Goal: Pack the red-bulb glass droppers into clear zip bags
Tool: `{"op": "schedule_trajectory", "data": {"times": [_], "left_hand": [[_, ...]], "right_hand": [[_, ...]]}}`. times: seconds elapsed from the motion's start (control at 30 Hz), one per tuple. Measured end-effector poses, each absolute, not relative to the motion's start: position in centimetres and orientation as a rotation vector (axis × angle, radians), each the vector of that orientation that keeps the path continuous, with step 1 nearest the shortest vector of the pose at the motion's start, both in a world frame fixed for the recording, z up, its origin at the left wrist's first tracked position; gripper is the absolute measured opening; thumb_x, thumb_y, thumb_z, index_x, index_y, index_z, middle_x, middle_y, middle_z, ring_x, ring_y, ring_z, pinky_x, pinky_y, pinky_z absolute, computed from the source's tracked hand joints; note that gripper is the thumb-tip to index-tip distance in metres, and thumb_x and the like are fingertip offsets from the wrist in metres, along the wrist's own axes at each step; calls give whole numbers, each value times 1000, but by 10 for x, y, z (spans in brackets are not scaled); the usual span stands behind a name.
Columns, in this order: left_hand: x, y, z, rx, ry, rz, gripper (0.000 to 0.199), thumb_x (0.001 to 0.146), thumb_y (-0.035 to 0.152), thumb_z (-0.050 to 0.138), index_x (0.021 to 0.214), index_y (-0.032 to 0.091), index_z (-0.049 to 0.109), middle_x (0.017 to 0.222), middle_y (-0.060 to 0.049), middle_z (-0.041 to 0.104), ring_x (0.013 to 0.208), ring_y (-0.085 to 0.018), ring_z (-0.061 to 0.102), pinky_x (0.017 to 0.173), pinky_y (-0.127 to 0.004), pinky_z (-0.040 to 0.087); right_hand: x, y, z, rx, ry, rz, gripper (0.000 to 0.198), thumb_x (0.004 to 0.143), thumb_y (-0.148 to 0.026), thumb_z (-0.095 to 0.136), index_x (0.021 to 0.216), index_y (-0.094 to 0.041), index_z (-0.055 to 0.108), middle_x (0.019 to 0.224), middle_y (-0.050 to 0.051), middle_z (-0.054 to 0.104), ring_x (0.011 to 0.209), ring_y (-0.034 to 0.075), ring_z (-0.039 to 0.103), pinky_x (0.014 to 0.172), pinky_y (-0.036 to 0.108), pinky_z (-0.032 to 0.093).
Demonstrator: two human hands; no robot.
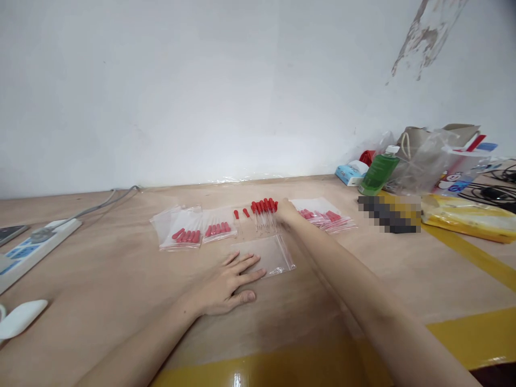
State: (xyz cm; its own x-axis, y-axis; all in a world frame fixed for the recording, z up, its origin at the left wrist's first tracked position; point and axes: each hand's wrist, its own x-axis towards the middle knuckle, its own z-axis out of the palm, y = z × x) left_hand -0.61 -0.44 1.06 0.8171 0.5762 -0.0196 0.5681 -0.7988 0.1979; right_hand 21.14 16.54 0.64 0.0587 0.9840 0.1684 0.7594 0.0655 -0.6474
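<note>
My left hand (229,283) lies flat on the wooden table, fingers spread, its fingertips touching the near edge of an empty clear zip bag (271,255). My right hand (287,210) reaches far forward and touches a loose row of red-capped glass droppers (264,210); whether its fingers grip one is hidden. Two single red-capped droppers (241,214) lie just left of that row. Filled bags of droppers (186,232) lie to the left, and more filled bags (324,216) lie right of my right hand.
A white power strip (34,244) with a grey cable runs along the left. A white object (20,317) sits at the near left edge. At the back right stand a green bottle (379,172), a tissue pack (351,173), plastic bags and a yellow packet (470,217). Yellow tape (471,252) crosses the table.
</note>
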Motion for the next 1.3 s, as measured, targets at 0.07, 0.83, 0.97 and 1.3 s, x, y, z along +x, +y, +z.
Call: {"op": "schedule_trajectory", "data": {"times": [0.07, 0.83, 0.97, 1.3], "left_hand": [[-6, -4, 10, 2805, 888, 62, 49, 91, 46, 34, 138, 33, 24, 146, -2, 17, 134, -23, 16, 109, -49, 12], [-4, 3, -4, 2667, 1090, 532, 36, 90, 31, 42, 125, 25, 47, 127, -6, 47, 119, -22, 41, 100, -42, 36], [-4, 2, -3, 2654, 1119, 494, 36, 90, 32, 42, 125, 25, 47, 128, -6, 46, 120, -22, 40, 100, -42, 36], [-4, 1, -1, 2667, 1108, 494, 37, 91, 33, 41, 126, 26, 46, 129, -6, 46, 120, -21, 41, 100, -41, 36]], "right_hand": [[211, 164, 14, -1884, -1707, 546, 44, 59, -12, 63, 101, -5, 50, 83, 21, 62, 78, 29, 61, 60, 33, 45], [275, 69, -13, -1014, -1284, 1149, 61, 60, -21, 54, 117, -26, 33, 67, -8, 47, 50, 7, 44, 49, 21, 38], [277, 60, -13, -1047, -1128, 1076, 59, 59, -22, 57, 112, -26, 31, 71, -8, 50, 47, 7, 45, 50, 23, 39], [269, 49, -23, -984, -1172, 1161, 54, 62, -31, 67, 104, -26, 33, 66, -7, 53, 54, 11, 57, 59, 28, 47]]}}
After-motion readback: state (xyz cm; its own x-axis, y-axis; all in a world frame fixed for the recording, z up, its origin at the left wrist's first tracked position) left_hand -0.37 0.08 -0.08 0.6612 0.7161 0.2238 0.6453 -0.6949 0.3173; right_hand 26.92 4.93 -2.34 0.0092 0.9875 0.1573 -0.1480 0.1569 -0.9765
